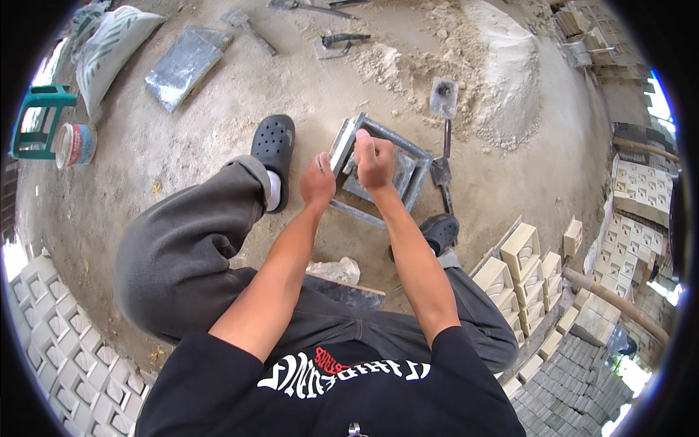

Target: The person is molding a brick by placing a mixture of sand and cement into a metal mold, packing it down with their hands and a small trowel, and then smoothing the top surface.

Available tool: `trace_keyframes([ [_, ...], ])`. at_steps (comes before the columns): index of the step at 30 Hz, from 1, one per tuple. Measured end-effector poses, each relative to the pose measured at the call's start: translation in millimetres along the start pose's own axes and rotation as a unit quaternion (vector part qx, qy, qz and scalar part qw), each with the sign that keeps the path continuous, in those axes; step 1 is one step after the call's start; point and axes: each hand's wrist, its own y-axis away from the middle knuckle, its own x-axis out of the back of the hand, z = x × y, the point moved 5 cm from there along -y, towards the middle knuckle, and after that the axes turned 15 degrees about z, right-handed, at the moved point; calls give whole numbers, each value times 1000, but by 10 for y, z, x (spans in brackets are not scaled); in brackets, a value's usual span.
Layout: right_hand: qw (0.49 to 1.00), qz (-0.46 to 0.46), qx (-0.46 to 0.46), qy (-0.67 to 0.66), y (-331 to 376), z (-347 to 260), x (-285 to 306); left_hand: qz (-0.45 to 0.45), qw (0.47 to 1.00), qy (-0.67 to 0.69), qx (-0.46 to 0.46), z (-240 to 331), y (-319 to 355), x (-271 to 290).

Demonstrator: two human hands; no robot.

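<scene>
On the ground between my feet lies a square grey metal mould frame (pixel 416 156), with a flat grey plate (pixel 400 180) inside it. A pale, whitish strip (pixel 341 147) runs along the frame's left side. My left hand (pixel 318 180) is closed beside that left side, its fingers curled; what it grips is hidden. Over the frame's inside, near the upper left corner, my right hand (pixel 373 158) makes a fist with the thumb uppermost. Whatever lies within that fist is covered by the fingers.
A small shovel (pixel 444 98) and a dark tool (pixel 441 173) lie right of the frame, near a sand heap (pixel 502 80). Cast blocks (pixel 518 251) stand stacked at right. A metal sheet (pixel 183 67), a trowel-like tool (pixel 249 30), a bucket (pixel 76 144) and a green stool (pixel 42 120) are at left.
</scene>
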Motion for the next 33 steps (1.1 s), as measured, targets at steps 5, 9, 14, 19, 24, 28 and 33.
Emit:
trace_keyframes([
  [5,988,0,-86,-128,-74,-300,-36,6,1000,-19,-5,53,-53,88],
  [9,997,-8,71,19,-128,-90,-51,15,999,15,-45,185,-41,23],
  [14,977,-28,-29,-207,-234,-272,166,30,999,-5,-36,76,-50,134],
  [19,975,-39,-58,-210,-235,-49,201,12,998,9,-56,163,-58,72],
  [24,973,-29,-59,-222,-101,-134,313,16,999,-16,-46,143,-60,127],
  [28,986,-20,-1,-165,-68,-22,321,1,998,-3,-64,131,-79,45],
  [33,988,-7,-17,-151,65,100,398,9,999,-10,-46,167,-36,107],
])
